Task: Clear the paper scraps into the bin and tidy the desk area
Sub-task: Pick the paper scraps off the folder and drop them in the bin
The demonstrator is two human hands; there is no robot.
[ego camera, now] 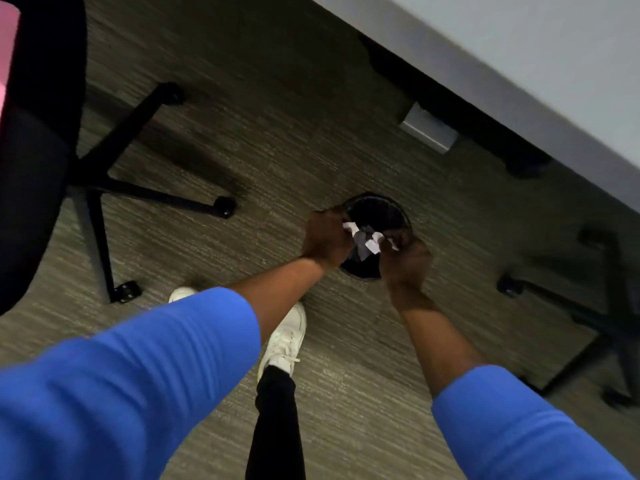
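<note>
A small round black bin (377, 211) stands on the carpet below the desk edge. Both hands hover over its mouth. My left hand (325, 237) is curled at the bin's left rim with a white paper scrap at its fingertips. My right hand (405, 258) is closed at the right rim, also pinching white paper. The paper scraps (367, 241), white and grey, hang between the two hands just above the bin's opening. Blue sleeves cover both forearms. The bin's near side is hidden by my hands.
A black office chair (41, 150) with a wheeled star base stands at the left. Another chair base (602, 306) sits at the right. The grey desk (554, 64) runs across the upper right. My white shoe (284, 337) rests on the carpet behind the bin.
</note>
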